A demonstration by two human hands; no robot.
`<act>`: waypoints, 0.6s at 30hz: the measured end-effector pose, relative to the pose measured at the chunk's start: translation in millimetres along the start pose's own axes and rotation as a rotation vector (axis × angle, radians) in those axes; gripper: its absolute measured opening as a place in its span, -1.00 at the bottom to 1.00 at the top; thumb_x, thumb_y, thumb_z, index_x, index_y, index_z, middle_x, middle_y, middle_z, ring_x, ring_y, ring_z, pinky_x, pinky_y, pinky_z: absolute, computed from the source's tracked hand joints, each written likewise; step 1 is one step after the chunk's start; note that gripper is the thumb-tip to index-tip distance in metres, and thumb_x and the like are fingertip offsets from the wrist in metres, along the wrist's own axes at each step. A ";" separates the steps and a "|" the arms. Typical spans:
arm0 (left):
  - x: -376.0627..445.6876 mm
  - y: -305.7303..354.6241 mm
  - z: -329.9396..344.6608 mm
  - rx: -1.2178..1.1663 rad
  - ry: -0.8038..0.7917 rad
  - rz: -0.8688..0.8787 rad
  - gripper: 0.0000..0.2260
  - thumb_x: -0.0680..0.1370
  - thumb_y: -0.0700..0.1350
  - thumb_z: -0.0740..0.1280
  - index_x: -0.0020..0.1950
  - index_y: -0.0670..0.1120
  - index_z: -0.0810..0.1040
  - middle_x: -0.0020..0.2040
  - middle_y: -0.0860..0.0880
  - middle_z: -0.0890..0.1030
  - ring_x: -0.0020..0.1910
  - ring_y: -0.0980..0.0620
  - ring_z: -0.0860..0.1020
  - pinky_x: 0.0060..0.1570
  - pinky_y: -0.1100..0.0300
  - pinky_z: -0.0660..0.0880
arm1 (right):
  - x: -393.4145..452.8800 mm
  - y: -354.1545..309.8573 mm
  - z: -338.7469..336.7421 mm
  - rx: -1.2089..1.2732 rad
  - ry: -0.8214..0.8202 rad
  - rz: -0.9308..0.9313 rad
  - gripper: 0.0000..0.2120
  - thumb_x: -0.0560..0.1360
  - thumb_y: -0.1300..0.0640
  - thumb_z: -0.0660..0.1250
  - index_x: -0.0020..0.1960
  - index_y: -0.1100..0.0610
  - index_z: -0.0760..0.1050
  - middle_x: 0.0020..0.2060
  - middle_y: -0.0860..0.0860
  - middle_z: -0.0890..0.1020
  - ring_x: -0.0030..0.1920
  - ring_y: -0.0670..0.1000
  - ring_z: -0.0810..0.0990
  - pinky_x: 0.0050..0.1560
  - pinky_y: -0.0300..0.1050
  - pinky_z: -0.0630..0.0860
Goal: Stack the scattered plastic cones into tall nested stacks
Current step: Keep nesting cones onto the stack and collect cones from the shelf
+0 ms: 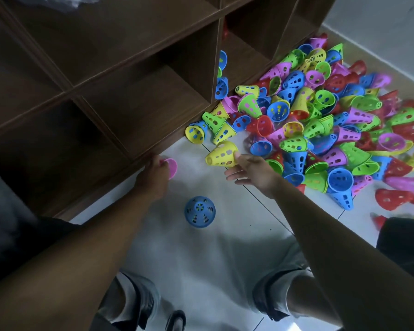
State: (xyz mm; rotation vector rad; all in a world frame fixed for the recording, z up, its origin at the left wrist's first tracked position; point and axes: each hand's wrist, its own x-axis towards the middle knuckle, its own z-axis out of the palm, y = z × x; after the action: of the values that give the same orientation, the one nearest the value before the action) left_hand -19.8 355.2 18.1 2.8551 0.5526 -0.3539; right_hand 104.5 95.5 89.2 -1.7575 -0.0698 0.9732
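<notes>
Floor (201,247) open (shelf (129,103) left).

Both bare forearms reach forward and down from the bottom corners, converging toward the middle. The left hand (153,174) shows its back, knuckles up, fingers curled over; a pink cone (171,167) sits just past the fingertips, pinched between them and the thumb. The right hand (251,170) is turned palm-left, wrist slightly bent. Its thumb and upper fingers grip the wide rim of a yellow cone (221,155), which lies beyond the fingertips; the lower fingers (234,175) stretch out loosely, straight, under it.
</notes>
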 end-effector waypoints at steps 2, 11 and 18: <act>-0.4 4.4 -6.9 0.032 0.018 0.008 -0.60 0.52 -0.22 0.35 0.36 -0.16 0.44 0.38 -0.15 0.33 0.32 -0.18 0.35 0.19 -0.02 0.48 | -1.7 -5.0 0.8 0.014 -0.070 0.025 -0.63 0.69 -0.07 0.09 0.07 0.16 0.55 -0.03 0.19 0.72 0.01 0.12 0.71 0.10 0.03 0.56; -4.5 36.6 -52.8 -0.293 0.147 0.006 -0.51 0.35 -0.03 0.59 0.21 -0.17 0.60 0.17 -0.16 0.54 0.14 -0.15 0.53 0.11 0.07 0.45 | -18.3 -28.1 11.0 0.194 -0.401 0.085 -0.62 0.68 -0.02 0.12 0.01 0.26 0.55 -0.25 0.14 0.69 -0.14 0.12 0.72 -0.03 -0.06 0.64; -19.2 35.4 -71.1 -0.475 0.249 -0.005 -0.58 0.39 0.34 0.35 -0.20 -0.02 0.58 -0.21 -0.02 0.65 -0.20 -0.07 0.61 -0.24 0.06 0.51 | -29.7 -21.1 14.3 0.104 -0.600 0.170 -0.66 0.62 -0.02 0.18 -0.04 0.18 0.61 -0.23 0.11 0.67 -0.11 0.13 0.69 0.21 0.08 0.54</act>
State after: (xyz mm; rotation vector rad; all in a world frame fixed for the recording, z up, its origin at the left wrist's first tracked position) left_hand -9.6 334.4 96.5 2.4457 0.5934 0.1244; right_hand 84.0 101.1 122.1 -1.3418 -0.2499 1.5748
